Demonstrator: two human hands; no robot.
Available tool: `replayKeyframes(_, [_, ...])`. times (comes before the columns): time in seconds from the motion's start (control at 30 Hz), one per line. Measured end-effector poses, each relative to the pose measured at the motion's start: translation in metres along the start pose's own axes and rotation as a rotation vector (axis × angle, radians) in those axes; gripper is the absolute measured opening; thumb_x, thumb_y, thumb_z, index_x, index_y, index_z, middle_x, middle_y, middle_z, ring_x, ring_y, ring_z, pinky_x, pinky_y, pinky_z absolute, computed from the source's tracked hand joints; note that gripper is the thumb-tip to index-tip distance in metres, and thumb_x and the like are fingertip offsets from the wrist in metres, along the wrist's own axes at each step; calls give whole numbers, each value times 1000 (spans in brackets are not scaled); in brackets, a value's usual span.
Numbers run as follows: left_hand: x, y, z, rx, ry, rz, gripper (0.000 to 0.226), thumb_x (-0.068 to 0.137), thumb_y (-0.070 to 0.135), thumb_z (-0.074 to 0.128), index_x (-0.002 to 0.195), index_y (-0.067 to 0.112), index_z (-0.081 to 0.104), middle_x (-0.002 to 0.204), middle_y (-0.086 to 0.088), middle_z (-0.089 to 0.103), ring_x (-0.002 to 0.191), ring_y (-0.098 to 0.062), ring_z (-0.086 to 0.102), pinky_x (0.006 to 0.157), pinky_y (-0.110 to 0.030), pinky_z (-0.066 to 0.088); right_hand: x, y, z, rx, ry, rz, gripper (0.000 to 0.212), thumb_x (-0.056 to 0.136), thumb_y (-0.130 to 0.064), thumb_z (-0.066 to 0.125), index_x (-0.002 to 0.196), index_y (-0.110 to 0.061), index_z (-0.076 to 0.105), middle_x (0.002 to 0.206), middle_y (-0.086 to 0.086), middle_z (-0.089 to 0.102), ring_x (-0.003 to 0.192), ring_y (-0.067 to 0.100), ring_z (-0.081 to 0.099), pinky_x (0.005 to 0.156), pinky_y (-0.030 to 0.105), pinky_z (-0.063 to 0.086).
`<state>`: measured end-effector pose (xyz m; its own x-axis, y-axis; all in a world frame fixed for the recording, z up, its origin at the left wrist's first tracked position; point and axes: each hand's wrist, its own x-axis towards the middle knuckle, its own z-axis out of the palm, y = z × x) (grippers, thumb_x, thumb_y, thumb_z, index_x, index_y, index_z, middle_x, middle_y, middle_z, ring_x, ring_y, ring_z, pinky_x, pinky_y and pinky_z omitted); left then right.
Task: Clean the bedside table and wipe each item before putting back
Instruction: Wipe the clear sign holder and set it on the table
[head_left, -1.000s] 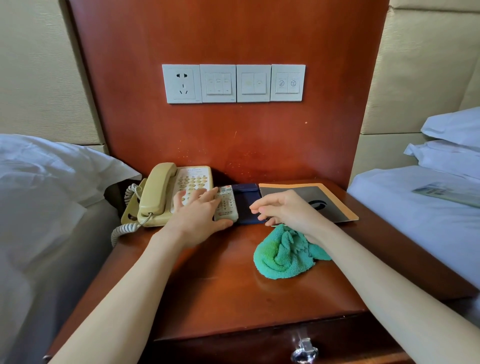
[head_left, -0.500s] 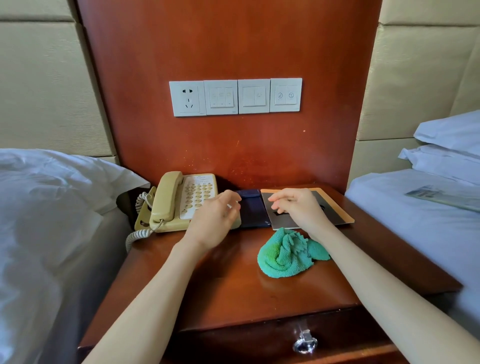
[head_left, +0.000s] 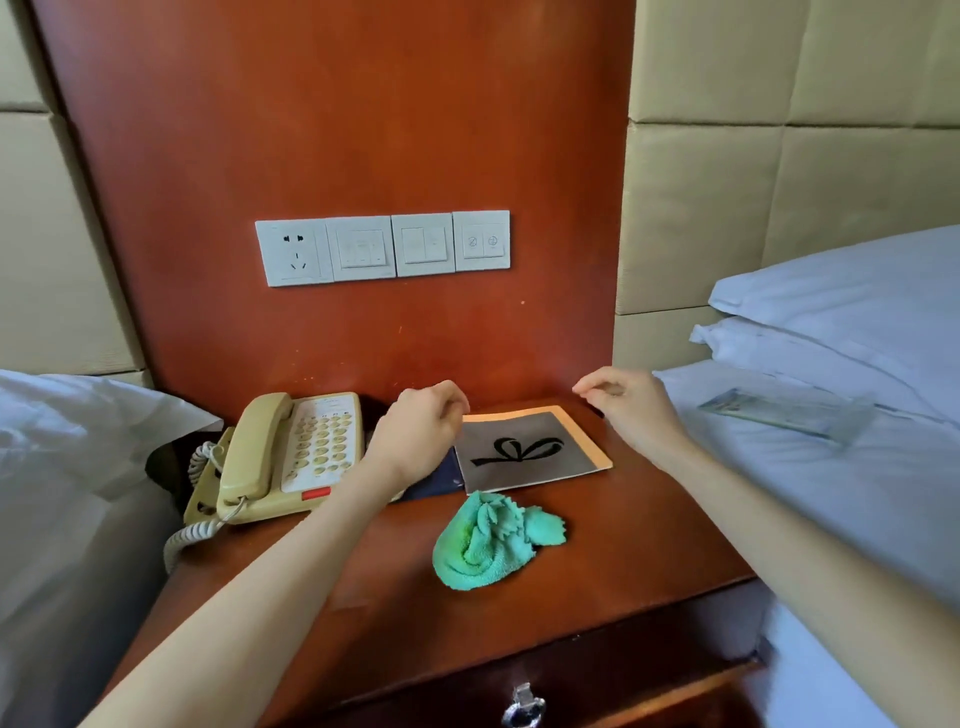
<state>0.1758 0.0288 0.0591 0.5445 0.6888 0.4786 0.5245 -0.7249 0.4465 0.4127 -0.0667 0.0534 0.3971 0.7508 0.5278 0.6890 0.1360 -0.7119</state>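
Head view of a wooden bedside table (head_left: 597, 561) set between two beds. The left hand (head_left: 415, 431) hovers over the rear middle of the tabletop, its fingers curled inward with the thumb close to them; whether anything lies within that curl cannot be told from this angle. The right hand (head_left: 628, 400) is raised above the table's rear right corner, fingers loosely bent and drawn toward the thumb, with nothing visible between them.

A beige corded telephone (head_left: 280, 457) sits at the rear left of the table, handset in its cradle, its coiled cord hanging over the left edge. Just right of the telephone, a dark blue flat item (head_left: 434, 480) lies partly hidden beneath the left wrist. Touching its right side is a grey card (head_left: 524, 449) with an orange border and a black bow-shaped mark, lying flat near the back panel. A crumpled green cloth (head_left: 488, 545) rests on the tabletop in front of the card, apart from both hands.

On the red-brown wall panel above, a row of white switch plates (head_left: 382, 249) includes one power socket at its left end. A metal drawer pull (head_left: 522, 709) shows at the table's front. A clear flat object (head_left: 784, 413) lies on the right-hand bed (head_left: 831, 493), below two white pillows (head_left: 852, 312).
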Motion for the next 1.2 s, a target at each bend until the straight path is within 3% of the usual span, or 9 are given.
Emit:
replayKeyframes(0.2, [32, 52, 34, -117, -104, 39, 23, 93, 11, 41, 87, 21, 61, 71, 3, 69, 66, -17, 66, 68, -35, 55, 5, 25, -74, -51, 96, 53, 24, 87, -2, 59, 80, -22, 70, 83, -4, 69, 76, -2, 59, 66, 9, 42])
replayKeyframes(0.3, [48, 82, 54, -228, -137, 31, 26, 96, 6, 39, 89, 15, 62, 75, -4, 70, 60, -14, 64, 58, -24, 50, 5, 40, -108, -137, 106, 86, 21, 87, -3, 58, 86, -19, 71, 85, 3, 69, 79, 13, 62, 63, 12, 46])
replayKeyframes(0.43, [69, 120, 84, -458, -227, -100, 25, 100, 12, 38, 96, 16, 62, 82, -2, 71, 65, -11, 65, 49, -15, 47, 1, 61, -162, -292, 124, 128, 23, 83, -1, 61, 102, -11, 70, 100, 7, 64, 94, 22, 58, 77, 22, 38])
replayKeyframes(0.57, [84, 153, 113, -601, -351, -225, 19, 100, 16, 41, 104, 14, 59, 90, -3, 69, 72, -12, 63, 59, -20, 51, -10, 91, -208, -360, 204, 253, 26, 86, -7, 62, 111, -13, 66, 115, 10, 58, 109, 26, 53, 88, 30, 39])
replayKeyframes(0.7, [88, 181, 143, -711, -489, -337, 16, 99, 19, 47, 111, 12, 55, 104, -8, 61, 85, -19, 57, 70, -24, 46, -13, 111, -222, -215, 247, 371, 29, 91, -19, 60, 119, -14, 63, 124, 7, 55, 117, 22, 51, 85, 24, 35])
replayKeyframes(0.83, [88, 207, 169, -947, -559, -506, 15, 99, 17, 47, 112, 11, 52, 108, -13, 55, 94, -30, 57, 73, -31, 48, -14, 124, -221, -102, 152, 451, 27, 98, -39, 46, 120, -29, 57, 124, -4, 52, 117, 15, 47, 95, 24, 31])
replayKeyframes(0.93, [89, 224, 188, -1195, -535, -616, 14, 99, 13, 47, 110, 9, 54, 105, -17, 56, 94, -34, 60, 74, -36, 54, -14, 134, -222, -75, 110, 544, 42, 99, -43, 40, 130, -19, 54, 134, 0, 51, 125, 21, 46, 107, 34, 33])
replayKeyframes(1.07, [91, 240, 206, -1316, -553, -670, 12, 98, 15, 48, 93, 7, 56, 90, -19, 58, 80, -30, 59, 65, -34, 54, -13, 140, -223, -94, 144, 587, 43, 97, -47, 40, 121, -16, 59, 120, 4, 56, 109, 25, 50, 90, 33, 37])
replayKeyframes(1.2, [90, 247, 214, -1326, -573, -702, 16, 98, 20, 48, 100, 5, 53, 104, -21, 54, 95, -33, 57, 76, -36, 51, -13, 144, -218, -60, 207, 506, 26, 94, -39, 52, 100, -16, 63, 94, 1, 58, 83, 18, 51, 72, 27, 37])
